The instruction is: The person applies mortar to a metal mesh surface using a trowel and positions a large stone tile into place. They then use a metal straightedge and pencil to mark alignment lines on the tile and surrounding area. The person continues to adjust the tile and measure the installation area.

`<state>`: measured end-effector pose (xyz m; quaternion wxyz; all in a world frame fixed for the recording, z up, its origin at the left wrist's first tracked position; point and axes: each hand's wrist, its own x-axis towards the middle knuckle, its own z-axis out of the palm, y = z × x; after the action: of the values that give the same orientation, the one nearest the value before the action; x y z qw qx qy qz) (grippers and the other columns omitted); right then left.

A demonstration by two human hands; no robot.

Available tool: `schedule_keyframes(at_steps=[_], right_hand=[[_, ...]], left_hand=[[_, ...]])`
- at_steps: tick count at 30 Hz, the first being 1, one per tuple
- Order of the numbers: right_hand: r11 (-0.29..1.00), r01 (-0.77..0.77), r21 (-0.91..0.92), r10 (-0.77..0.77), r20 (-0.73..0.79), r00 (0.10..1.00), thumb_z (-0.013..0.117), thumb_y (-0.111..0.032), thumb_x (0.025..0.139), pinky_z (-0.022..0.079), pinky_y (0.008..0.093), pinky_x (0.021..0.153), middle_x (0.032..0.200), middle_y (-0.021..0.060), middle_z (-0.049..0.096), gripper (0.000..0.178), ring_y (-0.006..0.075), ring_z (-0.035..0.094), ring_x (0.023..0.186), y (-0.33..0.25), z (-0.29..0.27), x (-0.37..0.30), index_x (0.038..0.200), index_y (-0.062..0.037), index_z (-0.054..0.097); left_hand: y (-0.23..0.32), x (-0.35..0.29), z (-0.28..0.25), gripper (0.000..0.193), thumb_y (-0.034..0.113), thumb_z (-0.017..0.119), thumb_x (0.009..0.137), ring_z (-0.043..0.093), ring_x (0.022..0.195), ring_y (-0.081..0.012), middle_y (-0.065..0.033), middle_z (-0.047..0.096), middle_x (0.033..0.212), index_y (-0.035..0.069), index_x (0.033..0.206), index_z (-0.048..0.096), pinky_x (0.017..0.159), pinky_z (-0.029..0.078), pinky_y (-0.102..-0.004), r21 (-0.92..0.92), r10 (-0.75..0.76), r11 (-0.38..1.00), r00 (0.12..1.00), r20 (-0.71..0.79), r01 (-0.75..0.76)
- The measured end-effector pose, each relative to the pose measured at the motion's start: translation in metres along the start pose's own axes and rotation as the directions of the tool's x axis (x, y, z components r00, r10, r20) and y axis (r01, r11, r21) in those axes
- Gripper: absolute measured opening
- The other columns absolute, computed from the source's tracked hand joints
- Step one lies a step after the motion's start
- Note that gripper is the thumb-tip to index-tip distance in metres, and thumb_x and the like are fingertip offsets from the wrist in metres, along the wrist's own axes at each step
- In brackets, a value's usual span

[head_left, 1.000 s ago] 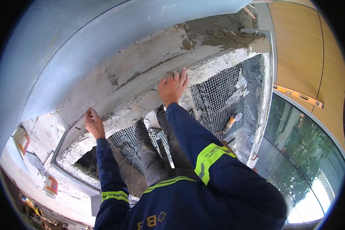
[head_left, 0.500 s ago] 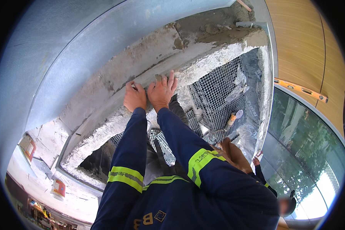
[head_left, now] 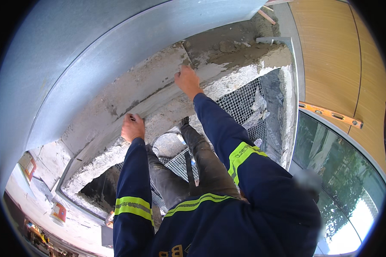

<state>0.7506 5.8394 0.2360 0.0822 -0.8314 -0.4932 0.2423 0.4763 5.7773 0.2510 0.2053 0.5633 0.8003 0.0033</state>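
My left hand (head_left: pixel 133 127) is closed at the concrete ledge (head_left: pixel 167 110), its fingers curled round something small and dark that I cannot make out. Farther right and farther away, my right hand (head_left: pixel 187 81) is closed too, at the joint between the ledge and the flat slabs behind it. Its fingertips are hidden, so what it holds, if anything, does not show. Beyond it, wet grey mortar (head_left: pixel 244 55) is spread over the far right end of the ledge.
Below the ledge is an opening with black plastic grid panels (head_left: pixel 233 105) and my legs (head_left: pixel 210 158). A curved metal panel (head_left: pixel 128 38) rises behind. An orange spirit level (head_left: pixel 330 113) lies along the right side. Another person's blurred head (head_left: pixel 306 182) is at lower right. Buckets (head_left: pixel 58 212) stand at left.
My hands were close together on the ledge and are now apart: the left moved left and nearer, the right farther away. The right hand's spread fingers have closed. My view has shifted slightly.
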Motion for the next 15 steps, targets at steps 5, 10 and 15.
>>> schedule_keyframes(at_steps=[5, 10, 15], right_hand=[[0.833, 0.176, 0.524, -0.256, 0.084, 0.963, 0.057, -0.02, 0.099, 0.054, 0.0515, 0.079, 0.092, 0.0192, 0.072, 0.02, 0.042, 0.068, 0.087, -0.03, -0.036, -0.037, 0.105, -0.0027, 0.065], [0.881, 0.029, 0.473, -0.202, 0.32, 0.926, 0.054, -0.033, 0.105, 0.051, 0.051, 0.073, 0.08, 0.0216, 0.07, 0.039, 0.0457, 0.066, 0.079, -0.048, -0.069, -0.137, 0.085, -0.003, 0.069], [0.63, -0.243, 0.738, 0.052, 0.272, 0.961, 0.061, -0.02, 0.102, 0.051, 0.0304, 0.052, 0.071, 0.0067, 0.067, 0.022, 0.0148, 0.064, 0.058, 0.009, -0.073, -0.249, 0.096, 0.0003, 0.067]], left_hand=[[0.002, -0.005, 0.008, 0.024, 0.036, 0.058, 0.091, 0.072, 0.076, -0.0397, -0.0121, 0.076, 0.086, 0.015, 0.09, 0.07, 0.066, 0.055, -0.0535, 0.08, -0.002, 0.997, 1.0, -0.02, 0.004], [-0.011, -0.01, 0.005, 0.026, 0.038, 0.058, 0.091, 0.073, 0.077, -0.0399, -0.0137, 0.076, 0.086, 0.016, 0.092, 0.072, 0.067, 0.056, -0.054, 0.056, -0.051, 0.997, 0.999, -0.004, 0.052], [-0.003, 0.008, -0.033, 0.051, 0.061, 0.055, 0.094, 0.071, 0.103, -0.0414, -0.0199, 0.076, 0.104, 0.018, 0.109, 0.077, 0.09, 0.055, -0.0514, -0.124, -0.014, 0.991, 0.952, 0.304, 0.055]])
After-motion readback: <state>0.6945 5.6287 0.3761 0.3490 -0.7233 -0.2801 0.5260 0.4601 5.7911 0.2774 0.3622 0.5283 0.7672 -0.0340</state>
